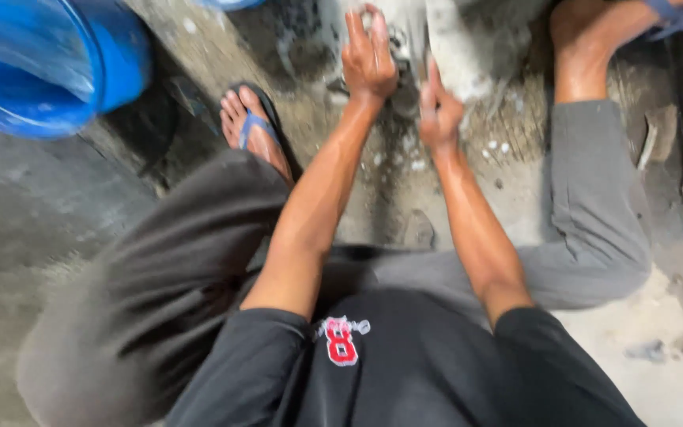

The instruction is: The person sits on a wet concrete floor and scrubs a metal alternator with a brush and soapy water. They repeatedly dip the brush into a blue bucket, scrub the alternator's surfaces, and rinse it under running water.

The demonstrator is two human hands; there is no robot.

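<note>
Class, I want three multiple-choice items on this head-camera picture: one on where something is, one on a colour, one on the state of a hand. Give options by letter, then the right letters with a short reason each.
1. Where is the big tub?
A. upper left
B. lower right
C. between the arms

2. What colour is the sandal strap on the foot beside the left arm?
A. red
B. blue
C. yellow

3. How is the right hand held?
A. flat, palm up
B. closed in a fist
C. resting on the knee

Answers:
1 A, it fills the top left corner.
2 B, the strap across the toes is blue.
3 B, its fingers curl shut near the blurred grey metal part that the left hand rests on.
</note>
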